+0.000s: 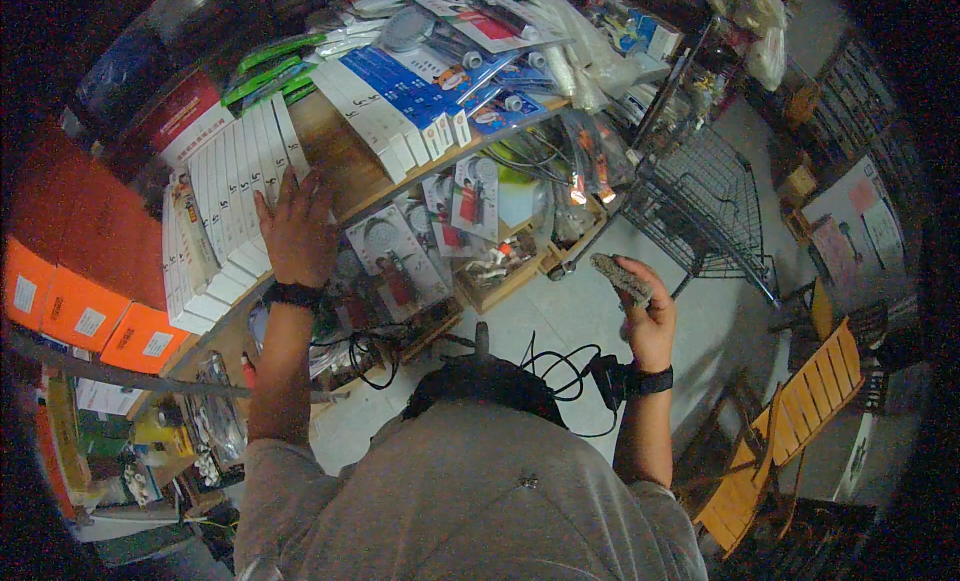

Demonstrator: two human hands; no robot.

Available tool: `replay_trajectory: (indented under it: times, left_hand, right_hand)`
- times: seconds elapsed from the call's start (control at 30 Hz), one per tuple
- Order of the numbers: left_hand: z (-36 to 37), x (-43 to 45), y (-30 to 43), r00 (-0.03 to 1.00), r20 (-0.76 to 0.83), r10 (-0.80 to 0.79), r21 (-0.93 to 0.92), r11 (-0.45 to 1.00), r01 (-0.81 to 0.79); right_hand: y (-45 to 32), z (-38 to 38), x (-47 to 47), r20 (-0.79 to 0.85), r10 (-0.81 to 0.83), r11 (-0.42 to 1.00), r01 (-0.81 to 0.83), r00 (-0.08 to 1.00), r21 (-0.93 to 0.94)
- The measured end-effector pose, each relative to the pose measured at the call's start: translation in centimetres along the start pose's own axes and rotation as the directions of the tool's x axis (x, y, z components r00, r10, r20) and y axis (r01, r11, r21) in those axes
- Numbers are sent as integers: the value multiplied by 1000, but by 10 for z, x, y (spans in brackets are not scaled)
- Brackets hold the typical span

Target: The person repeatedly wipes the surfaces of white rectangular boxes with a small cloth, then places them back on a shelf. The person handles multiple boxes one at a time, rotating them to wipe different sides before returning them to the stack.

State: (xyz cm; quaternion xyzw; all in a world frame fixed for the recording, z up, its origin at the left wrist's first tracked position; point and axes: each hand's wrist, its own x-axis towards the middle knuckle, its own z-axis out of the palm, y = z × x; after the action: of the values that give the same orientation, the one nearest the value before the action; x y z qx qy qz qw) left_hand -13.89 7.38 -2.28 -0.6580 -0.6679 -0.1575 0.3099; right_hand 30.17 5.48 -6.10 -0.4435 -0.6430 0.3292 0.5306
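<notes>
My left hand (300, 228) rests with spread fingers on the right end of a row of narrow white boxes (232, 183), which bear handwritten marks and stand on a wooden shelf (326, 142). My right hand (651, 311) is raised over the floor, its fingers closed around a folded grey cloth (622, 277). Further along the same shelf lie more white boxes (360, 112) and blue packages (409, 86), with packaged shower heads (409, 30) behind them. Below, blister-packed shower heads (397, 258) hang or stand near a wooden bin (495, 281) of small parts.
Orange boxes (90, 318) fill the shelf's left end. A black wire cart (697, 198) stands on the tiled floor at the right, above a folding wooden slatted chair (817, 393). Black cables (577, 371) hang beside my body, close to my right wrist.
</notes>
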Motion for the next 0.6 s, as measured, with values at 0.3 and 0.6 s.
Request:
replay_trajectory:
  times: [0.3,0.6]
  left_hand:
    - [-10,-1,15,998,-6,-61,35,998,61]
    - [4,42,64,959,-277,-62,-641,756,-136]
  right_hand:
    - [-1,-3,-6,-41,50,999,-50,998,-9]
    - [-5,-10,-15,-73,53,998,-54,996,-18]
